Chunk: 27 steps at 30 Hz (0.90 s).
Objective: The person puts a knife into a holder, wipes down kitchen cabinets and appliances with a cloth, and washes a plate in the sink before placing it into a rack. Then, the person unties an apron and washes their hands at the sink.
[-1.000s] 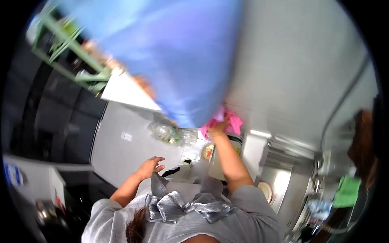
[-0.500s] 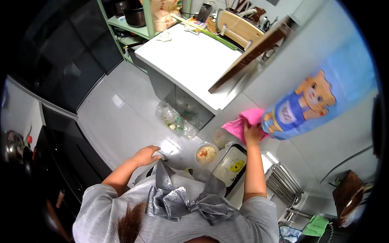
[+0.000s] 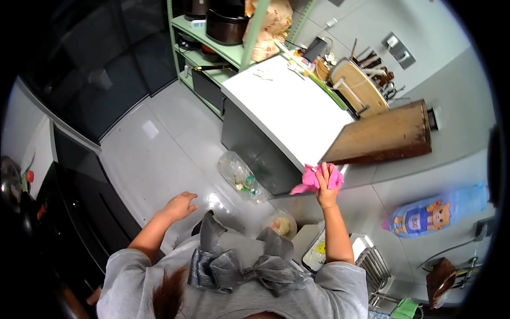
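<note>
At my one o'clock, my right hand (image 3: 325, 195) grips the bunched pink cloth (image 3: 313, 179) by the counter (image 3: 287, 114) corner, likely gathered for control; my left hand (image 3: 180, 206) (empty, loosely open) hangs at eleven, perhaps for balance.

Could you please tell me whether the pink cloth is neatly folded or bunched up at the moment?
Bunched up: the pink cloth is crumpled in the right hand, with uneven creases and a loose end sticking out.
</note>
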Each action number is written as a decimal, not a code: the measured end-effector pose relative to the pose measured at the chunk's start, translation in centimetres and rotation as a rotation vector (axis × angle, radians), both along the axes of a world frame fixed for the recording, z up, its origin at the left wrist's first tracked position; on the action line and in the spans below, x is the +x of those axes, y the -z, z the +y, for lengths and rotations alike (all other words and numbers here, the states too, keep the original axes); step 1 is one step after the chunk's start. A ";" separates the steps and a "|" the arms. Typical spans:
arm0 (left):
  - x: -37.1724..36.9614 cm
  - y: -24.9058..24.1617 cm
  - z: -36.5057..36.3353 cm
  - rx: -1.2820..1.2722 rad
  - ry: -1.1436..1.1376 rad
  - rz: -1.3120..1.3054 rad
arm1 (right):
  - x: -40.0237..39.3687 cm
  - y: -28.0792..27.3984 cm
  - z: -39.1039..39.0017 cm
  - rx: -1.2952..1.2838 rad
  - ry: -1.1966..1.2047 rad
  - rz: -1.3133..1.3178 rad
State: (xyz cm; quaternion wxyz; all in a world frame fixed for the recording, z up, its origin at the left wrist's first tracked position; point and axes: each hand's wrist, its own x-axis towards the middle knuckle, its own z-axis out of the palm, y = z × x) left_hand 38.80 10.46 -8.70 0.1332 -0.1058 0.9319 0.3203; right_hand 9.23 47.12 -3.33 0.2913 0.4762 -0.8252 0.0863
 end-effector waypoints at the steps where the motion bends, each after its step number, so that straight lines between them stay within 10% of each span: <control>1: 0.5 -0.2 -1.2 -0.001 -0.037 0.010 | -0.7 0.7 -2.8 -0.096 0.018 -0.052; 6: 5.2 0.5 -6.2 0.013 -0.230 0.023 | -6.3 6.7 -11.1 -0.080 0.466 -0.066; 8: 7.7 0.5 -7.2 0.101 -0.406 -0.039 | -9.0 8.1 -13.6 -0.124 1.097 -1.009; 11: 10.8 1.1 -7.5 0.106 -0.552 -0.121 | -13.5 11.0 -15.9 -0.022 1.284 -0.879; 14: 11.7 1.5 -7.5 0.084 -0.580 -0.213 | -17.4 10.8 -19.3 0.071 1.106 -0.859; 18: 9.0 2.9 -9.8 0.195 -0.529 -0.222 | -15.6 11.5 -29.1 0.051 0.245 -0.380; 24: -0.7 0.8 -17.8 0.120 -0.613 -0.120 | -15.2 11.6 -41.1 0.209 -0.010 -0.228; 27: -5.4 -1.2 -21.7 0.054 -0.598 -0.131 | -16.6 8.4 -46.6 0.382 -0.087 -0.600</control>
